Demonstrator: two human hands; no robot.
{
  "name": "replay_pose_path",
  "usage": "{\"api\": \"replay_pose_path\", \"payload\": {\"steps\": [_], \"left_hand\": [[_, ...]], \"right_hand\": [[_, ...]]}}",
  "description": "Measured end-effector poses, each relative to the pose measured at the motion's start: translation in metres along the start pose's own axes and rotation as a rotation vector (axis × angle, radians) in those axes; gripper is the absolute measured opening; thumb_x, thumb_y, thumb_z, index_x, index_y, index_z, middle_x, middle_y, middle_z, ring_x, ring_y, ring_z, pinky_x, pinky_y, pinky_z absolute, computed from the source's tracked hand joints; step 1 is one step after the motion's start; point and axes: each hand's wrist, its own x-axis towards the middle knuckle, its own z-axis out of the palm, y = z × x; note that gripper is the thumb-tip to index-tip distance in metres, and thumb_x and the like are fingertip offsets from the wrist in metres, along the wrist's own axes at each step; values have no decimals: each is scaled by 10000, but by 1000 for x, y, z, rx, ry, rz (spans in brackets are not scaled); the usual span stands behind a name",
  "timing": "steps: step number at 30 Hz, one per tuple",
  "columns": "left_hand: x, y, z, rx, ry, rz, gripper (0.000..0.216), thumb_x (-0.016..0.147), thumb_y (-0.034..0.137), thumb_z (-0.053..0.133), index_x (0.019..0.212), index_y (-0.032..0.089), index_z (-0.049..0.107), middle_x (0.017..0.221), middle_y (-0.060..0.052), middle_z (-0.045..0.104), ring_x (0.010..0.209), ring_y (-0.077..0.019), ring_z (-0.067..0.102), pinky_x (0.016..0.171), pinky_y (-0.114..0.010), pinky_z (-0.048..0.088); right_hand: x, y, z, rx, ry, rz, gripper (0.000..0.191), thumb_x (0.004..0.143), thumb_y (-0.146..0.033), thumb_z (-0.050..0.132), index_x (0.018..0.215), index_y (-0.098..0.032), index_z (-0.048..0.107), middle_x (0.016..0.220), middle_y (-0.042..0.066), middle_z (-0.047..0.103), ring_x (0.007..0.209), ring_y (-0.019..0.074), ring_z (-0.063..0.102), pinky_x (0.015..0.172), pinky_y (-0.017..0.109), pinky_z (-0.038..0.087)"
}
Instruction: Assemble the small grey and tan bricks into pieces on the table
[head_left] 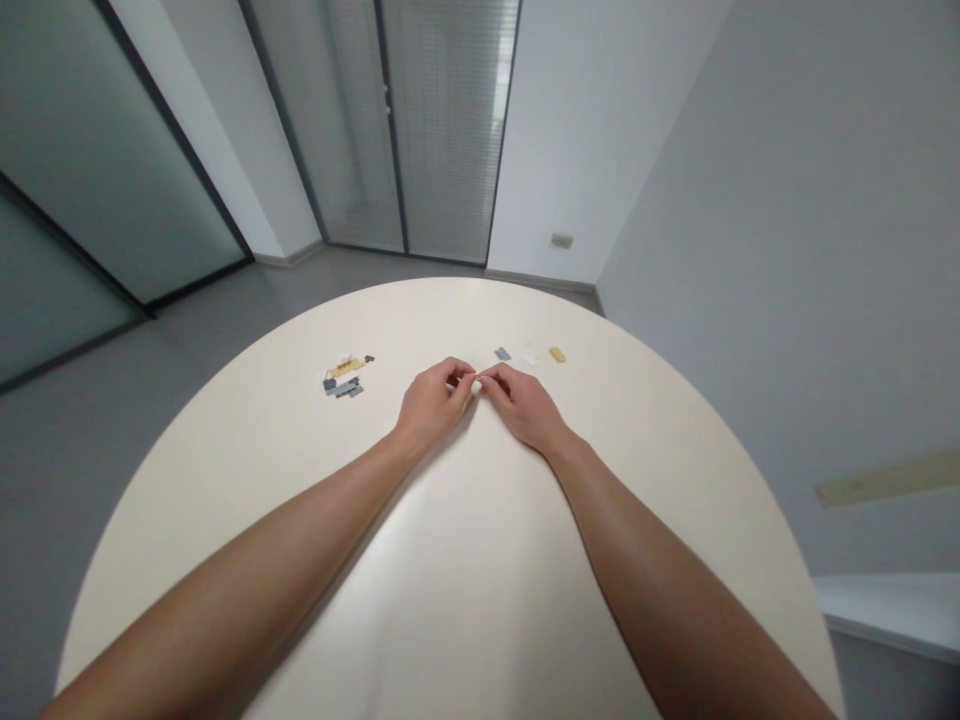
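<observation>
My left hand point(433, 405) and my right hand point(523, 403) meet near the middle of a round cream table point(645, 470). Their fingertips pinch a tiny pale piece point(472, 378) between them, mostly hidden by my fingers. Left of my left hand lies a small heap of grey, tan and white plastic building bricks point(343, 377). Beyond my right hand, a grey brick point(502, 353), a white brick point(530, 355) and a tan brick point(557, 354) lie in a row, apart from each other.
The round table edge curves around the hands, with a grey floor beyond it. Frosted glass panels and a door with blinds stand at the far side. A pale grey wall rises on the right, with a small wall socket low down.
</observation>
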Motion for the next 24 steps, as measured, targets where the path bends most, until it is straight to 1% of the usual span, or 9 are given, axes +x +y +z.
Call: {"api": "replay_pose_path", "payload": {"steps": [5, 9, 16, 24], "left_hand": [[0, 0, 0, 17, 1, -15, 200, 943, 341, 538, 959, 211, 689, 953, -52, 756, 823, -186, 673, 784, -320, 529], [-1, 1, -1, 44, 21, -30, 200, 939, 351, 548, 941, 214, 695, 941, -46, 758, 824, -190, 674, 782, -324, 526], [-2, 2, -2, 77, 47, -58, 201, 932, 366, 562, 911, 225, 704, 919, -41, 760, 810, -198, 670, 755, -328, 513], [-2, 2, -3, 57, 21, -54, 225, 937, 377, 558, 913, 227, 724, 918, -42, 767, 801, -199, 672, 742, -328, 507]], "right_hand": [[0, -1, 0, -19, 2, 6, 238, 1020, -344, 479, 986, -221, 680, 942, 45, 741, 876, 197, 668, 809, 304, 452], [0, -1, 1, -35, 30, 11, 244, 1012, -355, 494, 976, -222, 696, 923, 43, 743, 864, 205, 674, 797, 308, 462], [1, 1, 1, -26, 60, -6, 221, 1000, -324, 515, 977, -224, 711, 934, 42, 748, 857, 196, 671, 796, 307, 469], [1, 2, 1, 19, 65, -38, 196, 988, -310, 530, 995, -220, 704, 939, 39, 738, 840, 184, 657, 777, 297, 471]]}}
